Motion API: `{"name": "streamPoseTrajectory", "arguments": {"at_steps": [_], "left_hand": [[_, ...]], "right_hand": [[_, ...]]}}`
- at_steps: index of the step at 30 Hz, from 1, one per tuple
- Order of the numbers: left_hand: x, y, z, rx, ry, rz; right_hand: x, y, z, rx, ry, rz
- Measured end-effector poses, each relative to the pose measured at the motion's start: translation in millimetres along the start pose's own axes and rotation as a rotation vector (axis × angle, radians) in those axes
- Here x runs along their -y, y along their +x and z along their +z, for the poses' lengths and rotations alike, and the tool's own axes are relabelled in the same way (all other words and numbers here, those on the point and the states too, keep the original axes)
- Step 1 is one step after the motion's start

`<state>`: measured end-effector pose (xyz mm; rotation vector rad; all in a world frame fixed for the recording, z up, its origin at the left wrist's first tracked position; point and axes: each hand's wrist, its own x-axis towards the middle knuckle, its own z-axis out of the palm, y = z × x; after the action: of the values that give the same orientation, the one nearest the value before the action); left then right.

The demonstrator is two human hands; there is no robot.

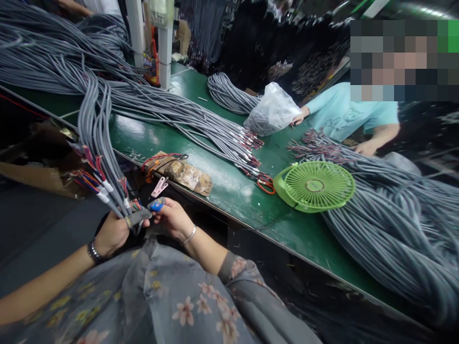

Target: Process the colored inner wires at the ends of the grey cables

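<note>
Cables (pixel 95 117) hang in a grey bunch over the edge of the green table (pixel 222 165), left of the middle, and reach down to the person's hands at the lower left. Their ends point up and out, with bright coloured wires (pixel 93 179) poking out past white bands (pixel 107 185).

The left hand (pixel 113 234) is curled around the bunch, just below the white bands. The right hand (pixel 175 220) is close beside it, with its fingers drawn together in a small pinch near the wire ends. A blue wrap (pixel 157 207) is on one of those fingers. What sits between the fingertips is too small to tell.

The step in hand looks like small finger work on the wire ends, one bit at a time. My guess is that the next move calls for a firm left hold, so the bunch does not slip, and a light, careful right pinch.

Just above the right hand is a pink clip (pixel 159 187). A green fan (pixel 315 185) sits right of the middle, and another person's hand (pixel 367 147) rests on more grey cables at the right.
</note>
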<state>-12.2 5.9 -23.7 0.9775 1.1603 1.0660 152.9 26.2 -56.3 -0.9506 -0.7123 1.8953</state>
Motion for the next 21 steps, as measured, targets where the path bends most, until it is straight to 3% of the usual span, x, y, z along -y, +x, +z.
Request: {"name": "streamPoseTrajectory", "arguments": {"at_steps": [3,8,12,15,18,21], "left_hand": [[-2.7,0.6,1.0,0.026,-0.033,-0.013],[-6.6,1.0,1.5,-0.075,-0.12,0.008],[-14.5,2.3,4.7,-0.053,-0.156,-0.003],[-20.4,4.1,9.8,-0.023,-0.17,-0.017],[-22.7,5.8,14.6,-0.029,-0.172,-0.032],[-22.5,7.0,17.6,-0.05,-0.153,-0.043]], "right_hand": [[-1.9,3.5,2.4,-0.017,0.001,0.001],[8.1,8.4,-0.3,-0.114,0.097,-0.018],[22.4,16.7,-5.7,-0.034,0.078,0.019],[22.2,24.8,-7.9,-0.002,-0.032,-0.099],[13.3,31.7,-9.4,-0.112,-0.136,-0.274],[7.1,37.1,-9.3,-0.133,-0.107,-0.294]]}}
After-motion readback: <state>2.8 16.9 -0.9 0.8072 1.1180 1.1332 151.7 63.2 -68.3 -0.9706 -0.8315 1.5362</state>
